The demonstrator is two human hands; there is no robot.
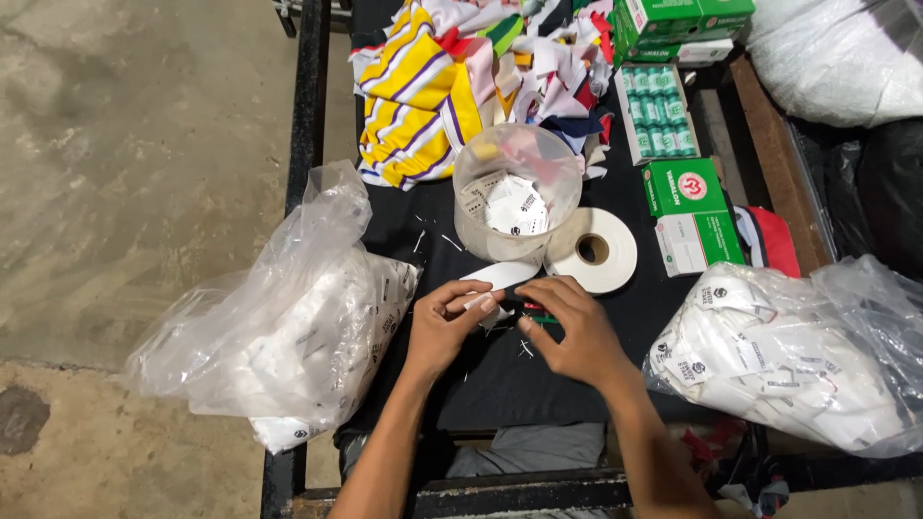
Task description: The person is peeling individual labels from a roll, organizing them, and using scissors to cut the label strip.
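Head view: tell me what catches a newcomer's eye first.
Both hands meet at the centre of the black table: the left hand pinches a white tag, the right hand beside it. Behind stand a clear tub of tags and a white tape roll. Bulging tag bags flank the hands, and bright striped cloth lies at the back.

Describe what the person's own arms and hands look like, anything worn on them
Both forearms are bare up to the bottom edge of the picture: no sleeves show. The left hand and the right hand wear no gloves, and no rings, watch or wristband can be seen. Fingernails look short and unpainted, though they are small in this view.
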